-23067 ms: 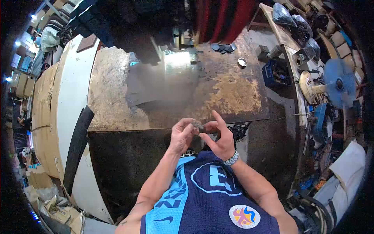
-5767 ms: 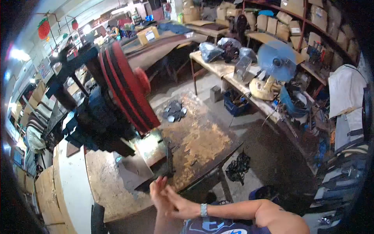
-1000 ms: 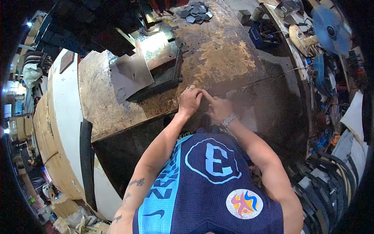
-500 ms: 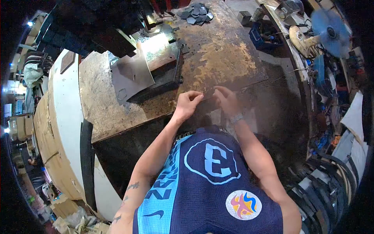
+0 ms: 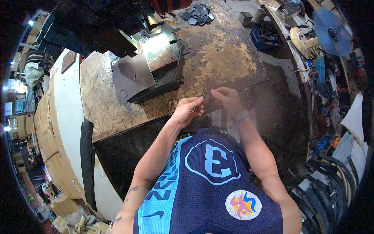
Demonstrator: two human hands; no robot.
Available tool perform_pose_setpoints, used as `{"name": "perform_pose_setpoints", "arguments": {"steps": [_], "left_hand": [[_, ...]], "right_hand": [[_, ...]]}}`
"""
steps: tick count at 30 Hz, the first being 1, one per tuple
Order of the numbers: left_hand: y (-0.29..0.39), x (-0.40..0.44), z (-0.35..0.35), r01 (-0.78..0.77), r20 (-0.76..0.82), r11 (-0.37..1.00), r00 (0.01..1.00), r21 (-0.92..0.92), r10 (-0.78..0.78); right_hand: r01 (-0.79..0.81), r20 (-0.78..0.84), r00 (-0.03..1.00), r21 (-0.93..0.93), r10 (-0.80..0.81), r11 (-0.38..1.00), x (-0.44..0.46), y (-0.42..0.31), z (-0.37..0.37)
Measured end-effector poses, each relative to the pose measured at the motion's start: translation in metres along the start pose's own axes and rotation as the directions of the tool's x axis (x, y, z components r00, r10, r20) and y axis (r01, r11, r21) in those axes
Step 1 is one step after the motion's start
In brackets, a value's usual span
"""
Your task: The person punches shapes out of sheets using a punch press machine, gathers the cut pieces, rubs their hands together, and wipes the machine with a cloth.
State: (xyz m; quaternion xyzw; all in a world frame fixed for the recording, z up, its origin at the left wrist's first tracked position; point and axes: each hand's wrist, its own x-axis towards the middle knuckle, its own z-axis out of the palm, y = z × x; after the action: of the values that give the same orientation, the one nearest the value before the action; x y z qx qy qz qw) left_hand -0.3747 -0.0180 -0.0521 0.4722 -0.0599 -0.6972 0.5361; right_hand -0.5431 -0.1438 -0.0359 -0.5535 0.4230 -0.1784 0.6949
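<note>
My left hand [image 5: 187,110] is just off the worn table's front edge, thumb and fingertips pressed together. Close to its right is my right hand [image 5: 229,100], also pinched, wearing a watch [image 5: 240,116] on the wrist. A small gap separates the two sets of fingertips. Anything between the fingers is too small or too dark to make out. Beyond my hands spreads the scuffed brown table [image 5: 218,58]. Left of them, a thin grey sheet [image 5: 134,74] with a many-sided outline near its corner rests on a dark block [image 5: 165,80].
Dark machinery [image 5: 101,27] looms over the table's back left, with a lit patch beneath. Flat dark many-sided pieces [image 5: 198,15] are heaped at the far end. A blue bin [image 5: 265,38] and a fan [image 5: 331,33] are at right; black strips [image 5: 323,191] hang lower right.
My left hand has lowered slightly and turned, so more of its curled fingers show. My right hand has come slightly down, its fingertips shifting left. The table's things stay put.
</note>
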Motion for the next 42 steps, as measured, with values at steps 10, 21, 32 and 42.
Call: {"name": "perform_pose_setpoints", "arguments": {"steps": [10,21,32,42], "left_hand": [[0.011,-0.011,0.028,-0.519,0.179,0.297,0.682,0.801,0.709],[0.020,-0.012,0.017,-0.429,0.207,0.183,0.712,0.884,0.672],[0.033,-0.028,0.013,-0.509,0.402,-0.033,0.636,0.860,0.658],[0.030,-0.044,0.008,-0.478,0.326,0.024,0.634,0.878,0.701]], "right_hand": [[-0.079,-0.096,0.992,0.091,0.088,0.993,-0.004,0.000,0.011],[0.380,-0.142,0.878,-0.376,-0.457,0.845,-0.006,0.000,0.015],[0.702,0.399,0.708,-0.486,-0.582,0.521,-0.011,-0.033,-0.001],[0.748,0.467,0.663,-0.457,-0.586,0.482,-0.007,-0.029,0.012]]}}
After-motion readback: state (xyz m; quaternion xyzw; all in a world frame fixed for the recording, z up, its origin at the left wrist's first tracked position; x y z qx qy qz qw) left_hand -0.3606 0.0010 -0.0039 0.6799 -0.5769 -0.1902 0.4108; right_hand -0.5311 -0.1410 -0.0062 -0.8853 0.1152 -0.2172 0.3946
